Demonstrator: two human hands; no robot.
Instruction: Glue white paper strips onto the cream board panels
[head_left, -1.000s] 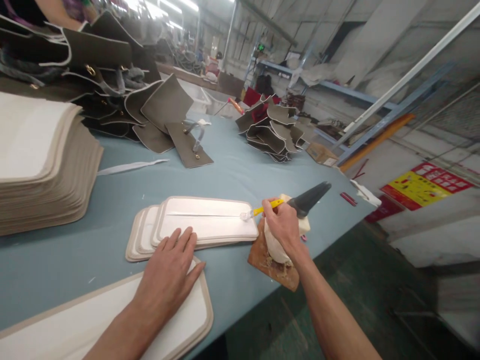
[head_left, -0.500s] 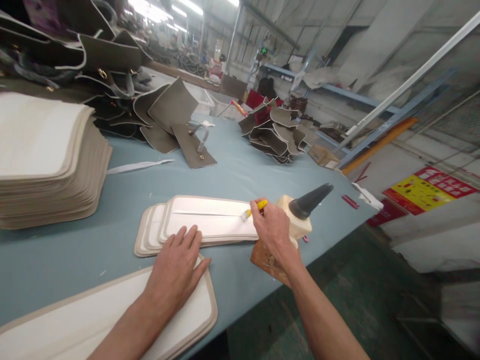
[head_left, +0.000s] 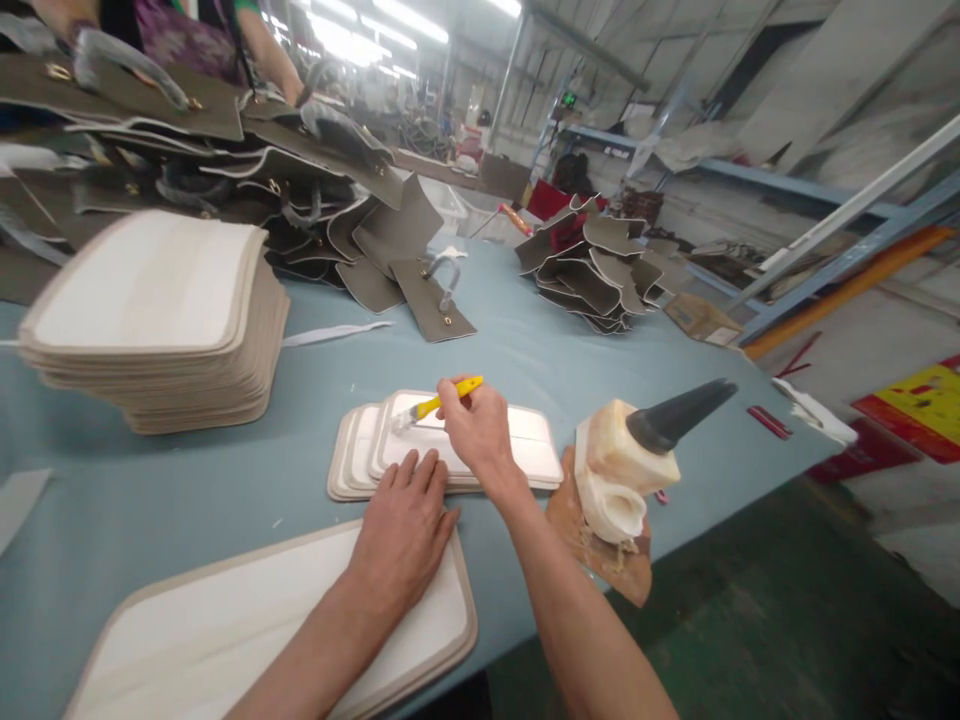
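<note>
My right hand grips a yellow-handled paintbrush. Its pale bristles meet the white top face of a small rounded panel, near the panel's left end. Under that panel lie several similar ones, stacked unevenly with beige edges. My left hand lies flat with fingers stretched out, its fingertips at the near edge of this stack. Beneath my left palm and forearm is a larger white panel with a beige border, resting on another. Part of the top small panel is hidden behind my right hand.
A pale, crusted container with a black cone stands on a stained brown piece at right. A tall stack of white panels is at left. Behind lie grey-brown bag pieces and another pile. A co-worker's arm shows at top left.
My right hand has swept the brush leftward along the small panel, from its right part to near its left end. The left hand stays put. The view has turned somewhat left.
</note>
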